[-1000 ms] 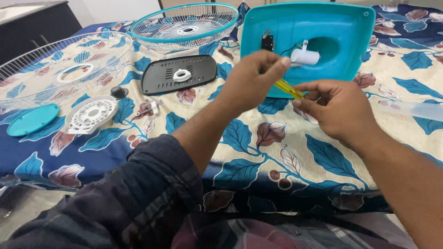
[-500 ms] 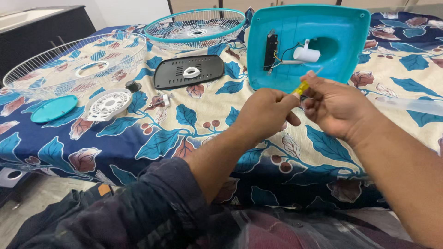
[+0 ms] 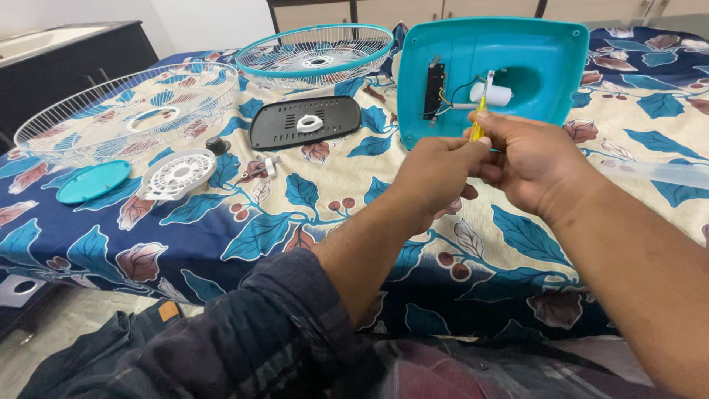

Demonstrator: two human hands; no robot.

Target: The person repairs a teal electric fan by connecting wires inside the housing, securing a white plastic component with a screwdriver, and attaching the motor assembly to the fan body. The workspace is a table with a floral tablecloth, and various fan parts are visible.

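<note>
Both hands now higher, centre-right of frame, vs 0.5 s ago.
Left hand (image 3: 436,174) & right hand (image 3: 535,162) pinch thin yellow plastic-handled screwdriver (image 3: 478,125) by upturned teal plastic fan base (image 3: 517,66); slip risk: tip could nick exposed wires (image 3: 452,92).

White wall (image 3: 199,18), dark cabinet (image 3: 88,55), pale tiled floor (image 3: 59,325).

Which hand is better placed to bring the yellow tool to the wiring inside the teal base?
Probably the right hand: it grips the yellow tool, whose tip points at the wiring in the teal base. The left hand only pinches its lower end.
</note>
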